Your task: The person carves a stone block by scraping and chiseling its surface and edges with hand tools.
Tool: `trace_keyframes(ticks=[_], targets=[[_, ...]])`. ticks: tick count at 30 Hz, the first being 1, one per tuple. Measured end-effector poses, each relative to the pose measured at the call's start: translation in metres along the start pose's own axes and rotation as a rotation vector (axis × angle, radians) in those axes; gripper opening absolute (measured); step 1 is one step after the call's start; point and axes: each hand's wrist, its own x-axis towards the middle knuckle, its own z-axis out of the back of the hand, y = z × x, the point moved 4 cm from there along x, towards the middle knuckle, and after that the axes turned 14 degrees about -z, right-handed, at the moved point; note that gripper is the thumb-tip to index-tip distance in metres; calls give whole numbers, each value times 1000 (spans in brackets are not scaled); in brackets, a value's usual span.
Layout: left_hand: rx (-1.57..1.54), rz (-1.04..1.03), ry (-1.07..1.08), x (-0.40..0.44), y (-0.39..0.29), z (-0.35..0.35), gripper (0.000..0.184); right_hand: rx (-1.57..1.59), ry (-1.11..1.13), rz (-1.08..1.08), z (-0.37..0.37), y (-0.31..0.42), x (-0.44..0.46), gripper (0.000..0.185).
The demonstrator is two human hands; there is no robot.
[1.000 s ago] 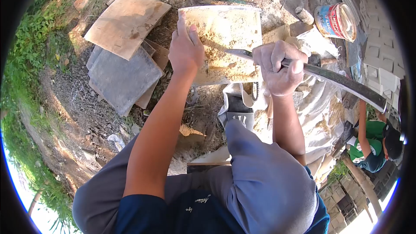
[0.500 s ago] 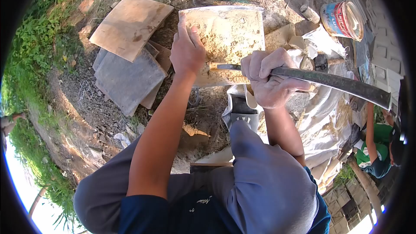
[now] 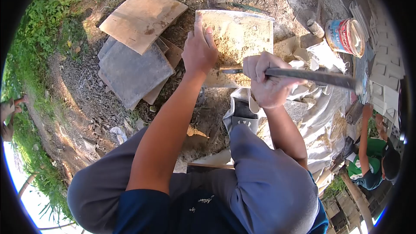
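Observation:
A square tile (image 3: 247,28) crusted with yellowish, crumbly dried mortar lies in front of me. My left hand (image 3: 200,52) grips its left edge, with one finger stretched along the side. In my closed right hand (image 3: 268,80) is a long dark metal bar (image 3: 314,76). Its thin end reaches over the lower part of the tile, between my two hands; whether it touches the mortar I cannot tell. The thick end points right and is blurred. Pale dust coats my right fingers.
Stacked tiles (image 3: 136,71) lie on the rubble at left, a tan one (image 3: 143,19) on top. A paint bucket (image 3: 344,37) stands at right. White sacking (image 3: 323,117) spreads beside my right arm. A co-worker in green (image 3: 370,162) is at far right; another person shows at far left.
The view has shifted, so the tile and stack appear farther right. The bar's thick end has swung and looks shorter. My left hand stays on the tile's edge.

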Motion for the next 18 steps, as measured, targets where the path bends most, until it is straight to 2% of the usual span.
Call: trace_keyframes(ticks=[2,5,7,10,11,14,18], targets=[[-9,41,5,-2,3,0,49,-23,39,72,-6,21,-7,83],[-39,-34,-47,-2,3,2,49,-53,178,57,-14,17,-8,82],[-55,-52,-67,-3,3,2,49,-257,183,6,-22,-6,-1,78],[-45,-71,-93,-4,6,1,49,-219,188,57,-32,11,-2,75],[-24,-82,-100,-3,6,0,50,-180,201,133,-38,19,-4,71],[5,-82,-118,-3,8,-1,50,-168,294,195,-29,-2,-5,69],[-22,-66,-93,-4,8,1,50,-326,172,86,-43,14,-2,70]])
